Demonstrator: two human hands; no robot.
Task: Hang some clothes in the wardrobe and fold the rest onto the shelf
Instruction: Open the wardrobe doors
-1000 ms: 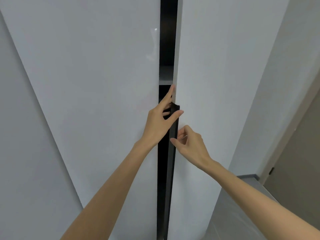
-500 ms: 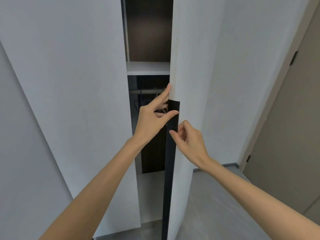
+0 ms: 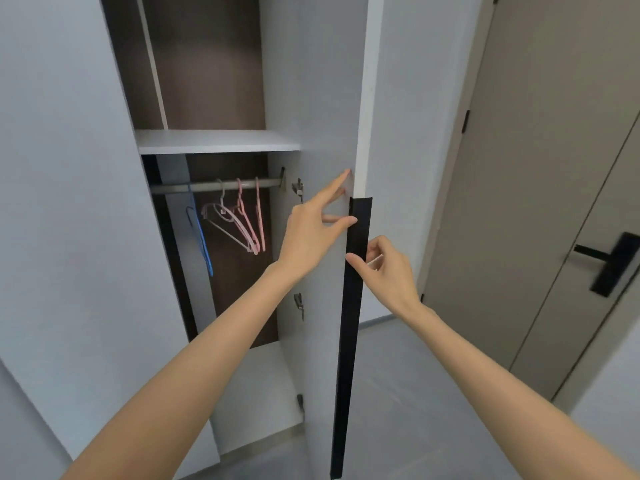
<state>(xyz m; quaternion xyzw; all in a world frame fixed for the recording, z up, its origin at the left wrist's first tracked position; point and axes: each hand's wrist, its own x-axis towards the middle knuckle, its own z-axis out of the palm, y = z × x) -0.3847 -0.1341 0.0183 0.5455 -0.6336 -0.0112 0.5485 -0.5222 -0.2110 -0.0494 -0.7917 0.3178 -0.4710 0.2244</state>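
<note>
- Head view, wardrobe: the right wardrobe door [image 3: 322, 98] stands ajar and is seen nearly edge-on; its faces are smooth, matt and pale grey. A long, flat black handle strip [image 3: 349, 323] runs down its free edge.
- Left hand [image 3: 311, 233]: fingers spread, index tip on the door edge just above the strip, thumb tip touching the strip's top section. It rests on the edge without clasping it.
- Right hand [image 3: 388, 271]: thumb and curled fingers pinch the strip from the outer side, just below the left hand.
- Interior: dark brown wood-grain back panel [image 3: 207, 64]; a flat white shelf [image 3: 214, 142] sits bare above a round metal rail [image 3: 214, 186].
- Hangers: three thin pink hangers [image 3: 242, 223] and one blue hanger [image 3: 202, 244] hang on the rail. No clothes are in view.
- Clearance: the gap between the left wardrobe door [image 3: 62, 168] and the right one exposes the hanging bay.
- Surroundings: a taupe room door [image 3: 536, 168] with a black lever handle [image 3: 606, 265] stands at right, well apart.
- No legible writing.
</note>
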